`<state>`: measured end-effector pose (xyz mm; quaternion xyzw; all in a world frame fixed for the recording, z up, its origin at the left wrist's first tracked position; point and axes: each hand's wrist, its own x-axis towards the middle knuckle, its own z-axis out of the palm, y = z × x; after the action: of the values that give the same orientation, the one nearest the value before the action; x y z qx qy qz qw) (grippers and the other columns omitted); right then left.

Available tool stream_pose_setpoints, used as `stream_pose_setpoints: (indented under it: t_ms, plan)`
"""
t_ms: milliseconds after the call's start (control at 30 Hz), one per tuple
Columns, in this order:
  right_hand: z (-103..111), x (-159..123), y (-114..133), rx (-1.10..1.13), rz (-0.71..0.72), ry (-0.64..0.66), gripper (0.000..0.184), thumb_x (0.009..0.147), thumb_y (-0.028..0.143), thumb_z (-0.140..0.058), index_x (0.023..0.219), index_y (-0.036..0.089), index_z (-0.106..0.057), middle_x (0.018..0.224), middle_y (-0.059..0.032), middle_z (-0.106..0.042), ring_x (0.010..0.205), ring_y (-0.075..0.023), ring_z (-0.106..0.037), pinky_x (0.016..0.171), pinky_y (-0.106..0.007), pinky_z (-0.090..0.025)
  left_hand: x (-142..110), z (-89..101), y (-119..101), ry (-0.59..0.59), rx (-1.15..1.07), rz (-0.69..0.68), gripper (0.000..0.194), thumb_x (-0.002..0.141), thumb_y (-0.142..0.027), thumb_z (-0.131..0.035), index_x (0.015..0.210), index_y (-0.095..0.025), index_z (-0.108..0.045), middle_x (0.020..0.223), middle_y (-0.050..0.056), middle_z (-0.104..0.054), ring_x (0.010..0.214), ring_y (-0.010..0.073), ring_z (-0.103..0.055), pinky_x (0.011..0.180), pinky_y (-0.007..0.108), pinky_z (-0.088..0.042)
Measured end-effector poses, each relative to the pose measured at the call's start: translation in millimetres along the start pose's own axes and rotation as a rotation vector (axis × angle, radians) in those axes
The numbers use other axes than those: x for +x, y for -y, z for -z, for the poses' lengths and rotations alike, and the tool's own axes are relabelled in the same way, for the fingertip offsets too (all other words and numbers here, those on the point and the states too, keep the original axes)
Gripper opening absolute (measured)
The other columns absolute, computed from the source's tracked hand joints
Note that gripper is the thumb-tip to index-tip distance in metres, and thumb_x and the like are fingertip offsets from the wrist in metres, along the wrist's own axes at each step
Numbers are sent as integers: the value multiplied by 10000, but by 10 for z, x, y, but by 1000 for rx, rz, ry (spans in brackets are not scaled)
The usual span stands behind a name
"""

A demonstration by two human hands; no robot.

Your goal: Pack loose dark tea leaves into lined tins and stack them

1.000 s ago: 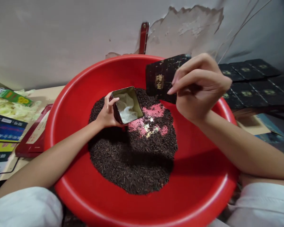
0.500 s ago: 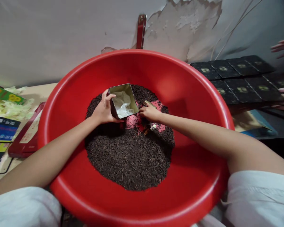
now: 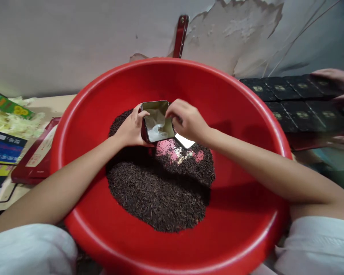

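A square metal tin (image 3: pixel 143 131) is held by my left hand (image 3: pixel 132 128), with the thumb and fingers around its left side. Its open mouth tilts toward me, and a crumpled clear plastic bag (image 3: pixel 157 131) shows inside. At the tin's right rim is my right hand (image 3: pixel 189 119), its fingers bent and a gap showing between thumb and forefinger; I see nothing held in it. Below that hand a shiny square lid (image 3: pixel 185 141) lies on dark tea-like leaves (image 3: pixel 160 194). The leaves cover the bottom of a big red basin (image 3: pixel 235 214).
Rows of black tins (image 3: pixel 301 109) stand at the right, with another person's hand (image 3: pixel 339 82) on them. A dark red box (image 3: pixel 36 168) and a green packet (image 3: pixel 13 107) lie on the left. Behind the basin is a peeling wall (image 3: pixel 103 38).
My right hand has let go of the lid, which now lies on the leaves, and has risen to the tin's rim. The other person's hand has come onto the black tins.
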<state>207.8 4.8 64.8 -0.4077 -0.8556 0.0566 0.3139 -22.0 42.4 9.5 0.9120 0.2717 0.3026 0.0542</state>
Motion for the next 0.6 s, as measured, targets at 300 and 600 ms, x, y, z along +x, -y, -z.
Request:
stream_pose_setpoints:
  t_ms: [300, 600]
  plan:
    - [-221, -225, 168, -407, 146, 560, 421, 864, 66, -426, 1271, 72, -535, 1085, -162, -659, 973, -237, -592, 819, -351, -377, 36, -12, -175, 111, -31, -134, 984, 491, -457, -845, 1258, -264, -260, 1478, 203, -166, 1346, 451, -287, 1036, 628, -369]
    - [5, -89, 4, -363, 137, 6, 332, 963, 181, -320, 995, 167, -650, 902, -73, -664, 790, -166, -568, 729, -321, -339, 25, 1, -240, 142, -126, -43, 982, 466, -439, -858, 1210, -255, -244, 1442, 211, -192, 1331, 446, -317, 1009, 598, -411]
